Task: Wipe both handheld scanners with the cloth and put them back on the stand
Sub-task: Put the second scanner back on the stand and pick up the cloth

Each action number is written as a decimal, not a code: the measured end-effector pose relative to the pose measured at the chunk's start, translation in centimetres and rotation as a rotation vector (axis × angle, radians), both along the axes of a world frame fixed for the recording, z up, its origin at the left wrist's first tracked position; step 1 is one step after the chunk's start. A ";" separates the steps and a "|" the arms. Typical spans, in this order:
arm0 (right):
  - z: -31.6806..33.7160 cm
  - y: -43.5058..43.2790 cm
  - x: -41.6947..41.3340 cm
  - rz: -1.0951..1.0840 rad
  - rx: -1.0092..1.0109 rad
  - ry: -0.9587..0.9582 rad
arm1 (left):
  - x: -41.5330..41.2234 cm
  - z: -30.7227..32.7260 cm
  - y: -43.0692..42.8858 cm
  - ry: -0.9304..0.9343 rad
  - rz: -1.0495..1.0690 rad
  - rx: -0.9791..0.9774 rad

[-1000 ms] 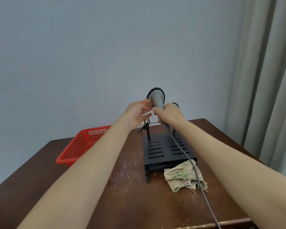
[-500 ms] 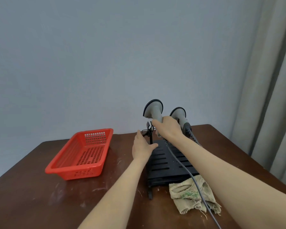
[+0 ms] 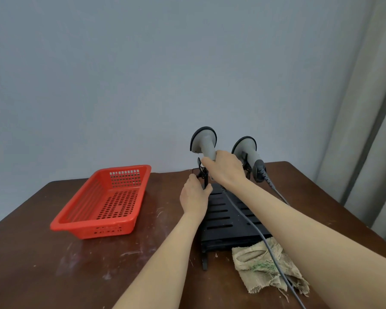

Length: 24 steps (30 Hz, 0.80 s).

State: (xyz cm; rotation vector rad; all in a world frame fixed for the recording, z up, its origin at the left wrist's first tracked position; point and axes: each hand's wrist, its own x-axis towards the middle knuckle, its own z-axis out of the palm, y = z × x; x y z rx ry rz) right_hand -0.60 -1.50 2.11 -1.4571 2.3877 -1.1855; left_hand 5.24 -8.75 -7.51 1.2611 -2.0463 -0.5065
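My right hand [image 3: 226,168] was wrapped tight around the handle of the left scanner [image 3: 204,140]. The scanner was gray with a black rim around its wide head, and the head pointed up and away from me. My hand hid the bottom of the handle, so I could not tell if it sat in its clip.

My left hand [image 3: 195,194] held the thin black post on the left side of the stand [image 3: 221,219]. My thumb was on one side of the post and my fingers reached up to the little clip on top.

The right scanner [image 3: 246,148] sat in the other clip, just beside my right hand. It leaned the same way as the left one. A black plug stuck out of its bottom end.

The stand had a flat black base with long slots in it. A gray cable [image 3: 250,221] ran from under my right hand, down across the base, and over the cloth [image 3: 267,268].

The cloth was tan, crumpled and ragged, with a bit of green on it. It lay on the brown table [image 3: 31,253], right at the front corner of the stand.

A red basket [image 3: 103,201] with holes in it sat on the table to the left, apart from the stand. A gray curtain [image 3: 370,130] hung on the right.
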 end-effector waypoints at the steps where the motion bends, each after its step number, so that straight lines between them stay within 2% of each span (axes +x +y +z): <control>1: 0.0 0.0 0.0 0.000 0.005 0.011 | -0.1 0.0 0.1 -0.007 -0.001 -0.005; 11: -0.6 -1.2 0.4 0.002 0.058 0.043 | -0.1 0.5 0.7 -0.042 -0.028 0.007; 19: -0.1 -1.9 0.4 0.010 0.165 0.209 | 0.1 0.8 1.0 -0.045 -0.031 0.026; 24: -0.9 -2.1 0.6 -0.007 0.207 0.198 | 0.1 0.9 1.0 -0.025 -0.030 0.034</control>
